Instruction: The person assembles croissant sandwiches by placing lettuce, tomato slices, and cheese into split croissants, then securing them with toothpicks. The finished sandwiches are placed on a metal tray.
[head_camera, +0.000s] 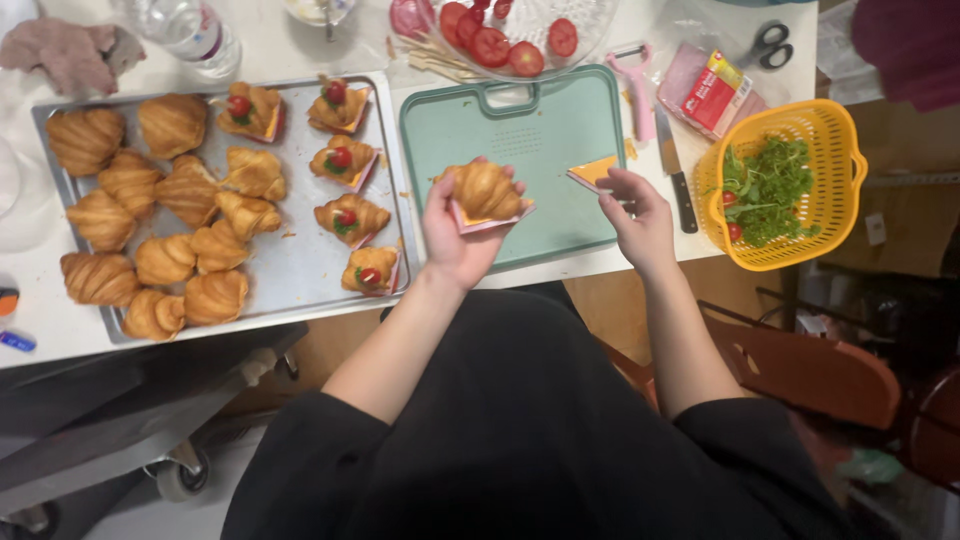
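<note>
My left hand (455, 235) holds a croissant (484, 190) with a pink slice of meat under it, above the green cutting board (520, 125). My right hand (638, 215) rests at the board's right edge, fingertips pinching a piece of orange cheese on pink meat (592, 173). On the metal baking tray (300, 270) to the left lie several plain croissants (165, 258) and several filled ones (350, 215) topped with greens and tomato.
A yellow basket of greens (775, 190) stands at the right. A knife (677, 170), a pink peeler (638, 85), a packet of sliced meat (705, 90) and scissors (768, 45) lie beyond the board. A glass plate of tomato slices (500, 40) sits at the back.
</note>
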